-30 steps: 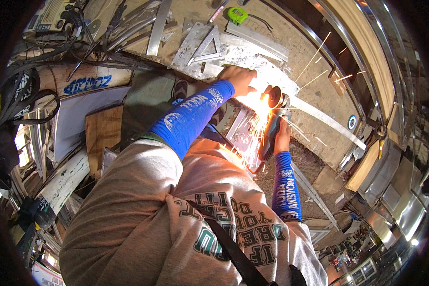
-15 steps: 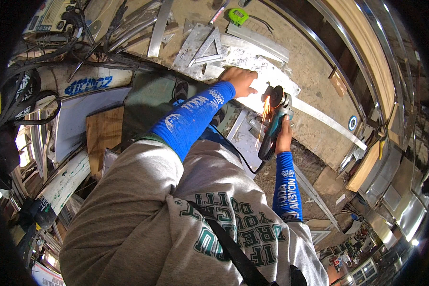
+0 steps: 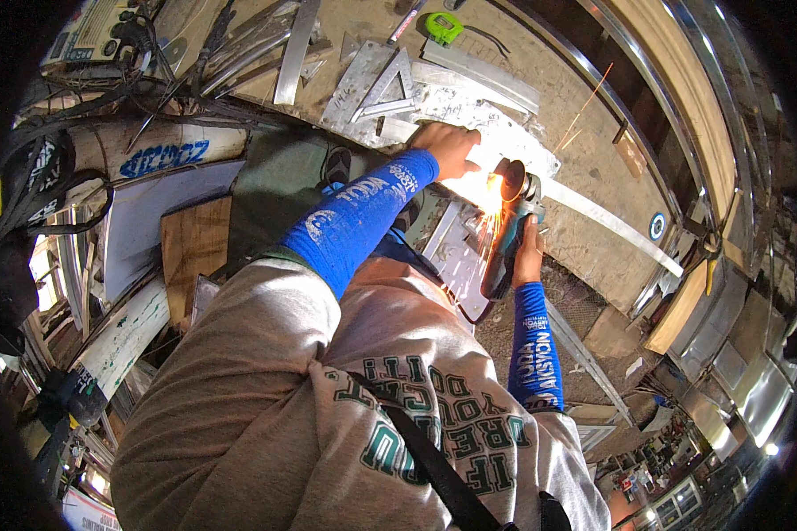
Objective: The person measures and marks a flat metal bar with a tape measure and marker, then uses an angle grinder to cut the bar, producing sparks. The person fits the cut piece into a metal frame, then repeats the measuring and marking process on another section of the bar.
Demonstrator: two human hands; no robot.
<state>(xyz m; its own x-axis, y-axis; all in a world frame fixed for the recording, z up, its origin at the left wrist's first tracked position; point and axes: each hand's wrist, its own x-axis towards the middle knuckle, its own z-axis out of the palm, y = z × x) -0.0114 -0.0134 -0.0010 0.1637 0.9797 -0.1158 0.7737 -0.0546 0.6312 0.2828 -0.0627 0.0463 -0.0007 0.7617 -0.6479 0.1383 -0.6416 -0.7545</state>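
In my right hand (image 3: 530, 254) is a teal and black angle grinder (image 3: 503, 257), fingers wrapped round its body. Its disc (image 3: 510, 180) meets metal in a bright glare, and orange sparks stream down toward my legs. A long flat metal bar (image 3: 607, 224) runs from beneath the grinder to the right across the bench. My left hand (image 3: 450, 149) presses down just left of the disc, fingers curled over the bar's near end. Glare hides the exact cut and the fingertips. Under the work lies a pale metal plate (image 3: 347, 108), with a triangular square (image 3: 386, 91) on it.
A green tape measure (image 3: 443, 28) and a marker (image 3: 406, 23) lie at the bench's far side. A round disc (image 3: 656, 227) rests at the right. Dark cables (image 3: 164, 111) tangle at the left. A wooden board (image 3: 197, 257) leans left of my legs.
The sparks have grown much brighter and denser, with a few now flying to the upper right. My hands and the grinder have hardly moved.
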